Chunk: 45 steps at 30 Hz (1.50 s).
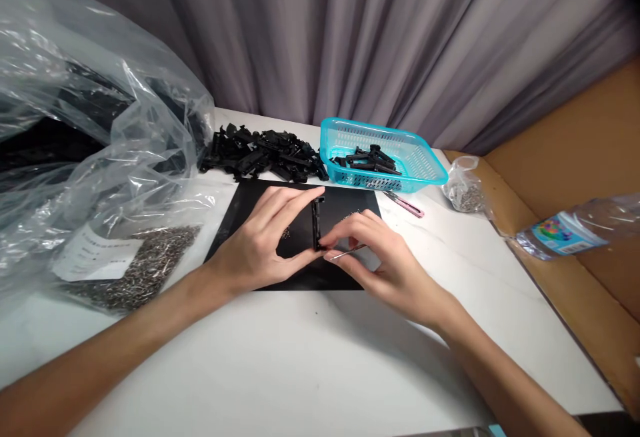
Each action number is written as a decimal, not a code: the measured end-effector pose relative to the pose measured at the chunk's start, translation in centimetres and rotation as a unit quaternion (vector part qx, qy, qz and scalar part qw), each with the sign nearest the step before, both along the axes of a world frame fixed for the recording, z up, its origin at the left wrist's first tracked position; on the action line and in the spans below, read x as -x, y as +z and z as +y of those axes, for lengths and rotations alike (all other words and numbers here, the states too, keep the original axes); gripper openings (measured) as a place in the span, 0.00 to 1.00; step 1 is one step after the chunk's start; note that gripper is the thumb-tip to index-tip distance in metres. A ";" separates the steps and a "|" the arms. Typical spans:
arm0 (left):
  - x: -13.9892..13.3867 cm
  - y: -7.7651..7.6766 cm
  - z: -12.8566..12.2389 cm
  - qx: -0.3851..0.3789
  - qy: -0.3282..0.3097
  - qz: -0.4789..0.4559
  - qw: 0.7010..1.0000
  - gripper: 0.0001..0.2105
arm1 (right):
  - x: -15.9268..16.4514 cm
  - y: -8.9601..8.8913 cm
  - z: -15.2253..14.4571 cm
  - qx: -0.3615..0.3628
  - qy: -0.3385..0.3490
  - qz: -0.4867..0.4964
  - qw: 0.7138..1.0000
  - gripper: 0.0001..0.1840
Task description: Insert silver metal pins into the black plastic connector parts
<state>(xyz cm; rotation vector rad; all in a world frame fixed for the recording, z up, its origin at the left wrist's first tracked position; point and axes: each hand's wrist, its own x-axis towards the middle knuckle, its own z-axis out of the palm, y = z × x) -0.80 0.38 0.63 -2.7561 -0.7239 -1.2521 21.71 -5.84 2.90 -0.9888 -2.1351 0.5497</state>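
Observation:
Over the black mat (pixel 300 277), my left hand (pixel 265 237) grips a slim black plastic part (pixel 316 224) between thumb and fingers at its two ends. My right hand (pixel 380 250) is closed around a thin metal pin-like tool (pixel 347 252), and its fingertips meet the lower end of the black part. What those fingertips touch there is partly hidden. Small metal pieces (pixel 353 215) lie on the mat behind my right hand, and a few more (pixel 286 232) show beside my left hand.
Behind the mat are a heap of black plastic parts (pixel 265 154) and a blue basket (pixel 425 170) holding similar parts. A pink-handled cutter (pixel 404 204), a small bag of metal pieces (pixel 467 190) and a plastic bottle (pixel 565 232) lie right. Left is a bag of metal pieces (pixel 155 267).

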 end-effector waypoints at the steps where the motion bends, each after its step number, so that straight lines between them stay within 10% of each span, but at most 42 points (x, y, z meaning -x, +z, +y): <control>1: 0.0 0.0 0.1 -0.001 -0.001 0.001 1.000 0.35 | 0.0 0.0 0.1 0.015 -0.005 0.015 1.000 0.07; 45: 0.0 -0.1 0.2 0.015 -0.003 -0.009 1.000 0.33 | -0.3 -0.6 0.3 -0.090 -0.043 -0.044 0.994 0.05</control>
